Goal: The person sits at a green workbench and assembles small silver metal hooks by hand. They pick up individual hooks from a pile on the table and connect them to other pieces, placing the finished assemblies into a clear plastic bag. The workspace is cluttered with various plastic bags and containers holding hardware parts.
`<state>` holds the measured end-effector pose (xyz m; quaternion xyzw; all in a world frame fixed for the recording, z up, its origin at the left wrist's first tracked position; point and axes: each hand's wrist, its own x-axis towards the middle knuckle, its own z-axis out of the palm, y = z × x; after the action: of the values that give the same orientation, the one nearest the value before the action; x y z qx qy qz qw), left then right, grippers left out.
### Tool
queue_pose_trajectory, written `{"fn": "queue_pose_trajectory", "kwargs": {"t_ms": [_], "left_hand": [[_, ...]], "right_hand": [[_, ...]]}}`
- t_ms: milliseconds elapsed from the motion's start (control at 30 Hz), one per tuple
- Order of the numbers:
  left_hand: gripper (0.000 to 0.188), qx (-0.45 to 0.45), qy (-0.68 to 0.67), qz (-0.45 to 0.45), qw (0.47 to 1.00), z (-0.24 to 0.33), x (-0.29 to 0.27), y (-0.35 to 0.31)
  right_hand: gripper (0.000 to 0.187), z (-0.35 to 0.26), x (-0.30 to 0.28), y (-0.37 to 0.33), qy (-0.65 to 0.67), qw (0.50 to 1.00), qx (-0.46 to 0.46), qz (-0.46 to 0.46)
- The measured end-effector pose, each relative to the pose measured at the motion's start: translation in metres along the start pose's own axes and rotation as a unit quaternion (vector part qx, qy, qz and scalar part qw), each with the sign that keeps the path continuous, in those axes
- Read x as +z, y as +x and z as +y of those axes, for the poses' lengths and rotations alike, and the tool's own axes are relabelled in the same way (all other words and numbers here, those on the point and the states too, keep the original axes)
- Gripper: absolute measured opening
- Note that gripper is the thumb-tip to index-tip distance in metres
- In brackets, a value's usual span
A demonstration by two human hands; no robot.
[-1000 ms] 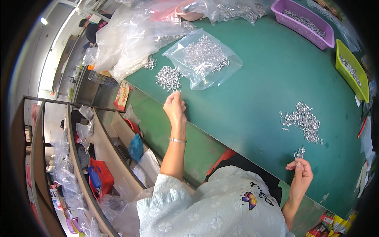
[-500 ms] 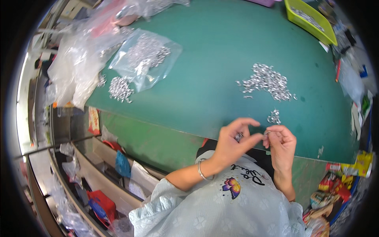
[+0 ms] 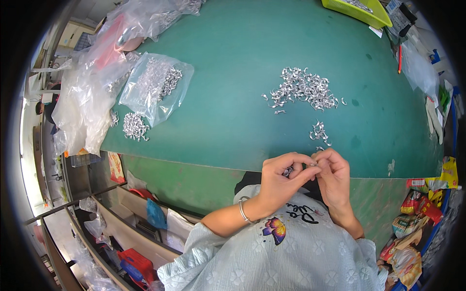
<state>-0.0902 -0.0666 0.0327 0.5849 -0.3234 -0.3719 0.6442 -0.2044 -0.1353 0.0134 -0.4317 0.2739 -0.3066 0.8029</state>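
My two hands have just come together. A second ago my left hand (image 3: 285, 177) was way over by the left pile (image 3: 135, 127), and my right hand (image 3: 334, 177) was by the little heap (image 3: 319, 133). Half a second ago there was a gap between my left thumb and pointing finger. Now that gap is gone and the tips of both hands meet, so I think both hands are at work on one small spot.

My left thumb and finger are nipped together, and my other fingers curl around some shiny bits (image 3: 288, 171) in my palm. My right thumb and finger are pinched too. They seem to have hold of a tiny bit, but it is too small and covered up for me to be sure.

More curvy silver bits lie in the big pile (image 3: 306, 89) on the green table (image 3: 233, 92), past the little heap. Others are in the clear bag (image 3: 167, 104). My view has shifted too: the purple basket is out of sight and only part of the green basket (image 3: 361, 14) shows.
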Motion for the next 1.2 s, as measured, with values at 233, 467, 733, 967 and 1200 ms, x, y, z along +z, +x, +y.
{"fn": "queue_pose_trajectory", "kwargs": {"t_ms": [233, 467, 733, 967, 1200], "left_hand": [[0.019, -0.287, -0.394, -0.092, 0.868, -0.009, -0.016, 0.011], [0.021, -0.274, -0.487, -0.092, 0.824, -0.021, -0.023, 0.018], [0.012, -0.300, -0.393, -0.080, 0.865, -0.018, -0.025, 0.018], [0.011, -0.319, -0.367, -0.079, 0.870, -0.024, -0.020, 0.016], [0.013, -0.319, -0.362, -0.092, 0.871, -0.025, -0.019, 0.011]], "right_hand": [[0.015, -0.014, -0.031, 0.016, -0.277, 0.953, -0.072, 0.097], [0.037, -0.013, -0.024, 0.021, -0.597, 0.791, -0.125, 0.046], [0.014, -0.009, -0.035, 0.025, -0.516, 0.839, -0.136, 0.101], [0.015, -0.010, -0.026, 0.023, -0.643, 0.740, -0.197, 0.037], [0.017, -0.005, -0.037, 0.024, -0.588, 0.779, -0.207, 0.056]]}}
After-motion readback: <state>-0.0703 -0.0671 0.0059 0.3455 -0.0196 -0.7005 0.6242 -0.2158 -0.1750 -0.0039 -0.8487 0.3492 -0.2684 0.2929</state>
